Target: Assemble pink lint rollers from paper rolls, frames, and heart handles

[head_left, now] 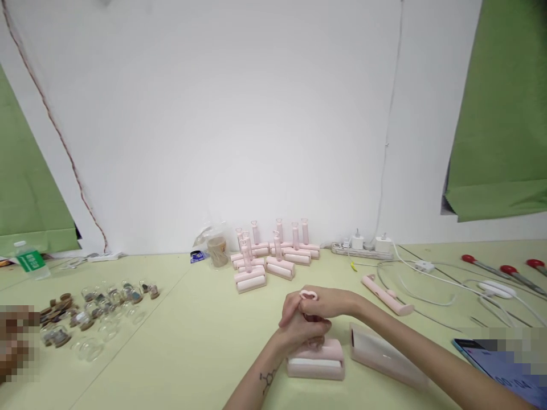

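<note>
A pink lint roller [315, 364] with a white roll stands upright on the table, handle up. Both hands are wrapped round its handle. My left hand [299, 330] grips the lower part, and my right hand [327, 302] closes round the top, where a heart-shaped loop shows between the fingers. To the right, under my right forearm, lies a pale half-cylinder cover [384, 356]. Farther back lies a pink handled piece [387, 295]. Several finished-looking pink rollers [280, 266] stand in a group near the wall.
Small glass jars and corks [98, 307] lie at the left, near another person's hand [17, 341]. A tape roll [217, 251] and bottle [32, 261] stand farther back. At the right are a power strip [363, 250], cables, red-handled tools [508, 272] and a phone [499, 370].
</note>
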{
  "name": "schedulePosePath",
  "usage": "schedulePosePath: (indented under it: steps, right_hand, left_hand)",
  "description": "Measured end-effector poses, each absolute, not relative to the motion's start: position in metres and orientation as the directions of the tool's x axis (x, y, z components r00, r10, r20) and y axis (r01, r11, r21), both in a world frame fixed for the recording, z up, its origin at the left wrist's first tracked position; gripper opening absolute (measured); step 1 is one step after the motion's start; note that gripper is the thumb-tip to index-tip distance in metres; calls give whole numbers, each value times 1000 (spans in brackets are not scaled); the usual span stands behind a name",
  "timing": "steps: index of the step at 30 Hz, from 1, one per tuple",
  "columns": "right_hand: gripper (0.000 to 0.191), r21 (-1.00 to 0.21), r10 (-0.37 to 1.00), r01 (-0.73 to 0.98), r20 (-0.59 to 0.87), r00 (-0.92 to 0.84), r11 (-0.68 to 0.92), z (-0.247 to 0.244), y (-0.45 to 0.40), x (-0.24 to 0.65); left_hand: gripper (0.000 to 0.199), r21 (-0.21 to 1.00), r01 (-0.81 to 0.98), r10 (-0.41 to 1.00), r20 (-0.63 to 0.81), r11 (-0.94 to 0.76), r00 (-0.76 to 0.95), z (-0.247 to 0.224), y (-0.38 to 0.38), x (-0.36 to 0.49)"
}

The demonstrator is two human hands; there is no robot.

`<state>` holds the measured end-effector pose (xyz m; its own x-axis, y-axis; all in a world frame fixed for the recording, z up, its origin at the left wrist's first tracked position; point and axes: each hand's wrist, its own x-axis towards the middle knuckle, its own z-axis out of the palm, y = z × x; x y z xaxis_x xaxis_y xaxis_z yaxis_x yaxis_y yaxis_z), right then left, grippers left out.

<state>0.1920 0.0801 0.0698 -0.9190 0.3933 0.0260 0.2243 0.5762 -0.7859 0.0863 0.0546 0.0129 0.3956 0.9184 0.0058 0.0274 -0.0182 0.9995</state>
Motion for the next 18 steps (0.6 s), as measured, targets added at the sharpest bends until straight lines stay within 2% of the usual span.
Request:
schedulePosePath:
  steps: [2, 3, 5, 7, 9, 11, 13, 15, 18]
  right_hand:
    - [46, -788, 421, 215, 61, -905, 577, 73, 75, 197]
    - [55, -793, 454, 199, 109, -884, 576, 75, 72, 201]
    - [65, -785, 574, 193, 239, -783, 589, 76, 70, 210]
    - [52, -726, 714, 324, 319, -623, 607, 73, 72, 221]
    - [43, -634, 813, 530, 314, -489, 564, 63, 78, 231]
    - [31, -541, 868, 681, 258, -424, 493, 47, 86, 236]
    - [21, -479, 904, 768, 187, -384, 425, 28, 94, 235]
    - [22, -423, 937, 837, 107, -333, 346, 10, 102, 229]
    - [27, -375, 963, 894, -10, -270, 247, -8, 115, 215]
  left_hand:
    - [8, 994, 61, 867, 49, -91, 497, 21, 53, 77]
    - [5, 988, 80, 835, 69, -135, 546, 25, 52, 72]
    - [42, 955, 157, 807, 119, -253, 579, 31, 50, 59]
    - [77, 872, 328, 823, 137, -365, 552, 31, 46, 47]
    - [89, 756, 515, 847, 96, -404, 524, 23, 38, 34]
    - [76, 674, 623, 862, 41, -397, 505, 8, 29, 22]
    - [55, 632, 663, 877, 54, -400, 478, -6, 23, 8]
    - [42, 634, 663, 892, 99, -397, 440, -17, 25, -8]
    - [40, 633, 673, 918, 176, -382, 355, -24, 47, -34]
